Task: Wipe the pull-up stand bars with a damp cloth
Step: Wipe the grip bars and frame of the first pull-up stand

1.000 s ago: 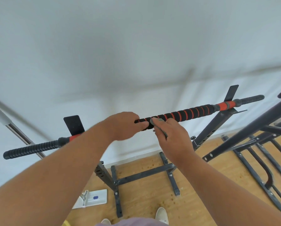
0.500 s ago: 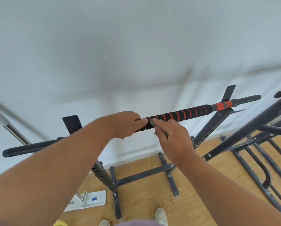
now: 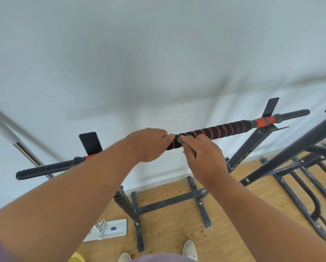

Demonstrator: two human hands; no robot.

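The pull-up bar (image 3: 224, 129), wrapped in black foam with orange spiral stripes, runs from lower left to upper right on its dark steel stand (image 3: 169, 203). My left hand (image 3: 149, 144) grips the bar near its middle, fingers curled over the top. Just to its right, my right hand (image 3: 205, 159) pinches a small grey cloth (image 3: 191, 137) against the foam. Most of the cloth is hidden inside my fingers.
A second dark metal frame (image 3: 294, 159) stands close on the right. A chrome pole (image 3: 24, 148) slants up at the left, with a white flat mop head (image 3: 109, 229) on the wooden floor. A white wall is behind the bar. My shoes (image 3: 189, 250) show below.
Both hands stay at the same spot on the bar. Only the view has shifted slightly.
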